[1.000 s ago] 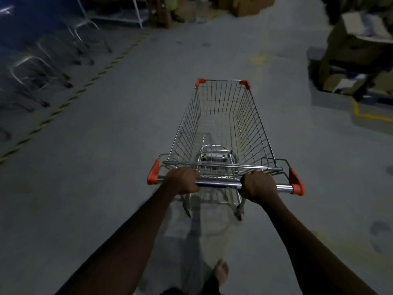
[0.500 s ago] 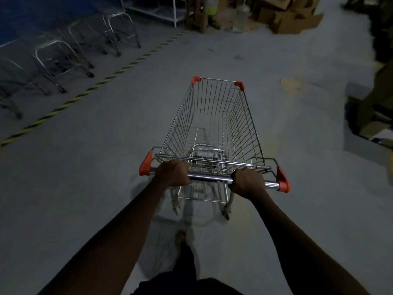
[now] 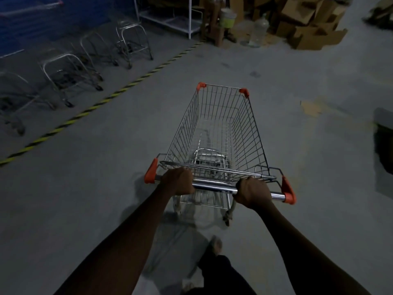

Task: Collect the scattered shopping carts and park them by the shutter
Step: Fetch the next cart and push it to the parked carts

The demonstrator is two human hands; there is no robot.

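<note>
A wire shopping cart with orange corner caps stands on the grey floor in front of me, its basket empty. My left hand grips the chrome handle bar near its left end. My right hand grips the same bar near the right end. Several other carts stand in a row at the far left, behind a yellow-black floor stripe, in front of a blue shutter.
A white metal rack stands at the back. Cardboard boxes and a clear water jug are piled at the back right. A dark pallet edge juts in at the right. My foot shows below the cart.
The view has swung left while I walk with the cart. The parked row of carts and the floor stripe have come closer and further into view. Both hands kept their grip.
</note>
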